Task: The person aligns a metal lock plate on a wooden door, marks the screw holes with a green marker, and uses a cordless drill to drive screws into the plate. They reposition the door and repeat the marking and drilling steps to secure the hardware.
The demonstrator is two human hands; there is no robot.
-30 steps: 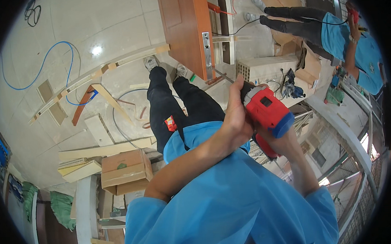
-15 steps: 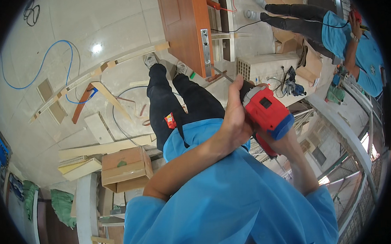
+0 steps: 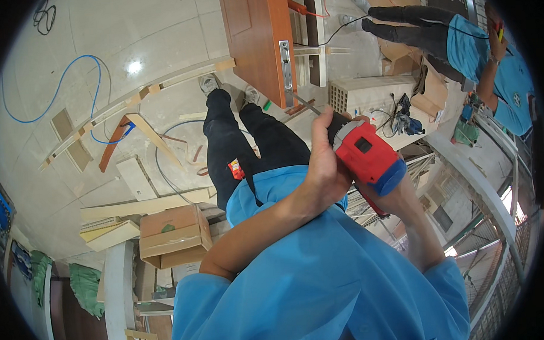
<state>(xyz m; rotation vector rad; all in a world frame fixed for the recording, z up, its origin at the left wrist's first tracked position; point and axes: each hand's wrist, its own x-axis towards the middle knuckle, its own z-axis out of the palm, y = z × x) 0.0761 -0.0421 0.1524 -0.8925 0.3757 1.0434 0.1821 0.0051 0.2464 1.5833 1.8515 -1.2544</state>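
A red cordless drill [image 3: 365,154] with a blue rear end is held in front of my body, its long thin bit [image 3: 308,104] pointing up and left at the edge of a brown wooden door [image 3: 257,35]. The bit's tip is by the lower end of the metal lock plate [image 3: 286,64] in that edge; I cannot tell whether it touches. My left hand [image 3: 327,168] wraps the front of the drill, thumb along the chuck. Behind the drill body, my right hand [image 3: 388,197] closes round the handle, its fingers mostly hidden.
A co-worker in blue [image 3: 490,60] stands at the upper right, holding a small red and yellow item. An open cardboard box [image 3: 175,233], wood strips and a blue hose [image 3: 95,86] lie to the left. A hollow-core panel [image 3: 365,93] and a corded tool [image 3: 408,120] sit beyond the drill.
The drill and both my hands have shifted very slightly, with the drill body a little further left. The co-worker's raised hand has moved slightly.
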